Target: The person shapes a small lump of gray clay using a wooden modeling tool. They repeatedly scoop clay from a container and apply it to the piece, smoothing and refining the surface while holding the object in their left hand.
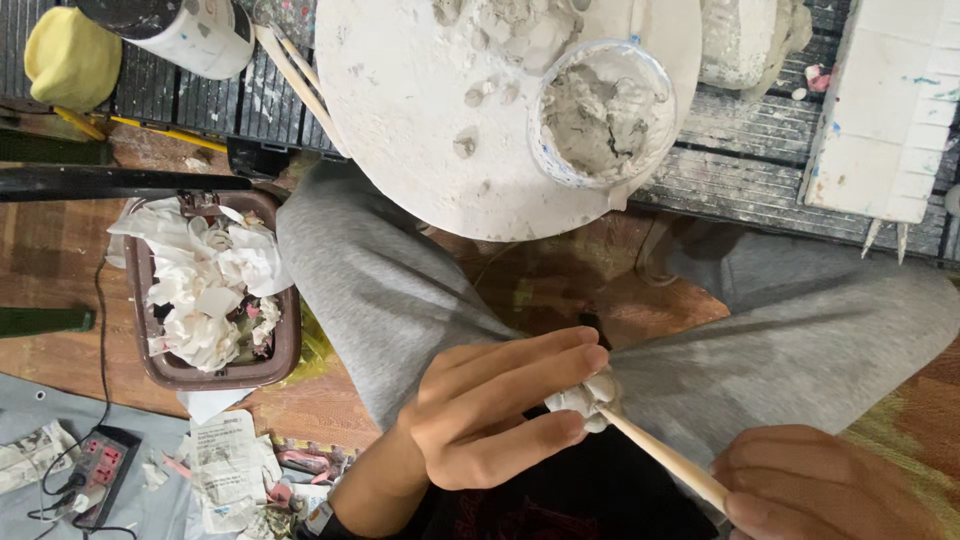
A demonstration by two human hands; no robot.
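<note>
My left hand (490,405) pinches a small lump of white clay (587,398) between thumb and fingers, held over my lap in grey trousers (400,290). My right hand (825,485), at the lower right, grips a thin wooden modelling stick (665,457) whose tip touches the clay lump. Above, a round white board (420,110) smeared with clay carries a clear plastic cup (605,115) holding grey-white clay.
A brown bin (285,345) stuffed with crumpled white paper stands at the left on the wooden floor. A power strip (95,465) and paper scraps lie at the lower left. A yellow object (70,55), a white container (185,30) and a white slab (890,110) rest on a slatted surface.
</note>
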